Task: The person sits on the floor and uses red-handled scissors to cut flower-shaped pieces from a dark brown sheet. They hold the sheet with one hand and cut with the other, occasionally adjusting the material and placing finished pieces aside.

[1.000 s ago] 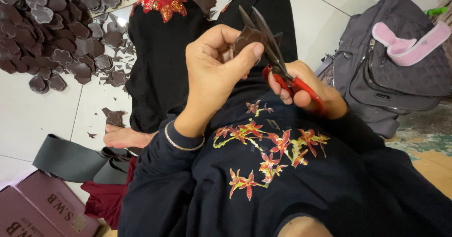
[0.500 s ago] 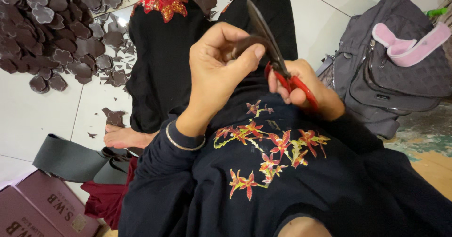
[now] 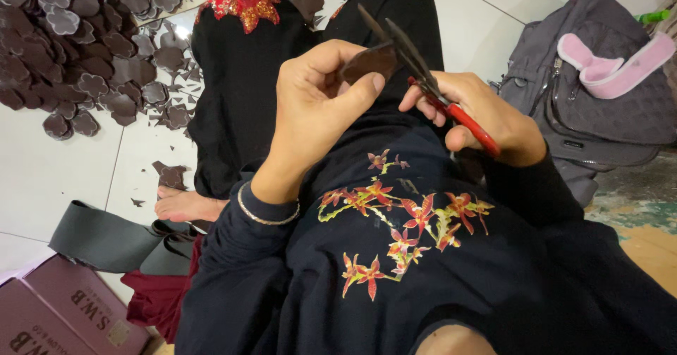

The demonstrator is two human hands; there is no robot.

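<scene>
My left hand [image 3: 317, 108] pinches a small dark brown piece of material [image 3: 367, 62] between thumb and fingers, held above my lap. My right hand [image 3: 486, 112] grips red-handled scissors [image 3: 423, 80], whose dark blades are parted and cross the edge of the brown piece. Both hands hover over my black garment with red embroidered flowers [image 3: 402, 221]. A thin bracelet [image 3: 268, 214] circles my left wrist.
A heap of cut brown flower-shaped pieces [image 3: 77, 45] and scraps lies on the white tiled floor at top left. A grey bag [image 3: 599, 108] with a pink band sits at right. Dark grey strips [image 3: 106, 239] and a maroon box [image 3: 63, 313] lie at lower left near my bare foot [image 3: 187, 203].
The scissors' blades closed and have parted again, and my left hand has turned the brown piece slightly against them. Both hands stay in the same place.
</scene>
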